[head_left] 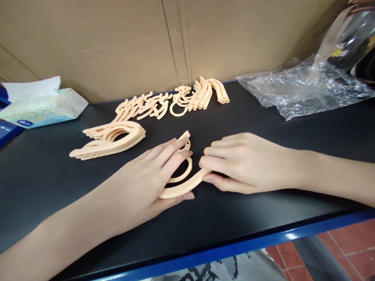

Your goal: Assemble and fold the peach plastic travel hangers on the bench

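A curved peach plastic part (184, 186) lies on the black tabletop (47, 183) between my hands. My left hand (149, 181) rests over its left end, fingers laid across it and thumb under its lower edge. My right hand (243, 162) pinches its right end between thumb and curled fingers. A second peach piece with a hooked top (185, 140) sits under my left fingertips. A stack of like arched parts (111, 138) lies to the left. Further back are loose hook pieces (143, 106) and a row of curved tubes (205, 93).
A tissue pack (41, 107) sits at the far left. Crumpled clear plastic wrap (301, 88) covers the back right, with a dark bag (354, 39) behind it. A cardboard wall (117, 43) backs the table. The blue table edge (263, 240) runs along the front.
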The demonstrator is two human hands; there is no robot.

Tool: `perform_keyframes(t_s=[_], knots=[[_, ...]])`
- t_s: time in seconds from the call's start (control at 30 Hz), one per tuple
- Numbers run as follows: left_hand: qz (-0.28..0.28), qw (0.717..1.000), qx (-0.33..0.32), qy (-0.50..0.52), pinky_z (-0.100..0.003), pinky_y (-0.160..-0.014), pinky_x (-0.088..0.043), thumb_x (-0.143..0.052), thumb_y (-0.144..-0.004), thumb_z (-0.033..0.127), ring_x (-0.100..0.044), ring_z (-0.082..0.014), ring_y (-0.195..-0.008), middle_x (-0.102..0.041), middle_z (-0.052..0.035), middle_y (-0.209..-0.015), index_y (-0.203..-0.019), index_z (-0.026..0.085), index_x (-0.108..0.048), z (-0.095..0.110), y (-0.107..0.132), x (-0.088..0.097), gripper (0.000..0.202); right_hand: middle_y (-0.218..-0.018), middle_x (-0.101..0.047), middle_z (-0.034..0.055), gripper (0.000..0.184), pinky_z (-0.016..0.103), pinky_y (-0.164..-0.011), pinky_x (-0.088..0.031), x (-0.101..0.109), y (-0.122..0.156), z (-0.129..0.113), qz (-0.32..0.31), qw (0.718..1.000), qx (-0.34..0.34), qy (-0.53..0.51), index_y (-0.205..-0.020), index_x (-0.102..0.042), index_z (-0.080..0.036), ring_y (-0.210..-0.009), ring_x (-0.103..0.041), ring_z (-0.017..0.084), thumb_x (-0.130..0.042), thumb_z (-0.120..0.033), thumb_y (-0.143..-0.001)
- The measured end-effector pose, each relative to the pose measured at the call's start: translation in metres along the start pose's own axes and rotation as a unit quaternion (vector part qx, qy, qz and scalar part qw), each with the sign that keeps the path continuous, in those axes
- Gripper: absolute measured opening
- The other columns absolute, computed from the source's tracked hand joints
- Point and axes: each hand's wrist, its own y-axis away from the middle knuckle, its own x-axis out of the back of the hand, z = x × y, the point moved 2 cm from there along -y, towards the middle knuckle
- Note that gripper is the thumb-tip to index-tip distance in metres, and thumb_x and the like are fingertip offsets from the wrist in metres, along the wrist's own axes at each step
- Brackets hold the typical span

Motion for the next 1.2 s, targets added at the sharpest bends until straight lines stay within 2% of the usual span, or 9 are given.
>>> perform_keyframes(t_s=[0.37, 0.77, 1.2], knots=[[0.015, 1.000, -0.010, -0.011, -0.053, -0.115, -0.053, -0.038, -0.109, 0.062, -0.055, -0.0382, -0.145, -0.048, -0.0245, -0.163, -0.146, 0.006, -0.054, 0.0014, -0.0002, 0.0012, 0.068, -0.076, -0.066, 0.0017, 0.037, 0.031, -0.064, -0.039, 0.0006, -0.0002, -0.0005, -0.008, 1.000, -0.001, 0.006, -0.089, -0.065, -0.018, -0.067, -0.055, 0.015, -0.037, -0.028, -0.112], [0.016, 1.000, -0.009, -0.005, -0.055, -0.115, -0.053, -0.040, -0.109, 0.061, -0.055, -0.0403, -0.144, -0.050, -0.0259, -0.161, -0.144, 0.006, -0.056, 0.0010, -0.0009, 0.0018, 0.067, -0.077, -0.067, 0.0013, 0.035, 0.031, -0.065, -0.038, 0.0010, 0.0003, 0.0001, -0.002, 1.000, -0.002, 0.004, -0.088, -0.064, -0.018, -0.066, -0.055, 0.016, -0.040, -0.028, -0.111], [0.016, 1.000, -0.005, 0.003, -0.054, -0.117, -0.051, -0.042, -0.109, 0.060, -0.055, -0.0392, -0.145, -0.050, -0.0241, -0.161, -0.144, 0.008, -0.055, 0.0009, -0.0006, 0.0008, 0.064, -0.077, -0.067, 0.0009, 0.036, 0.031, -0.065, -0.039, -0.0004, 0.0000, -0.0004, -0.005, 1.000, 0.000, 0.003, -0.088, -0.064, -0.018, -0.067, -0.054, 0.016, -0.038, -0.028, -0.112]])
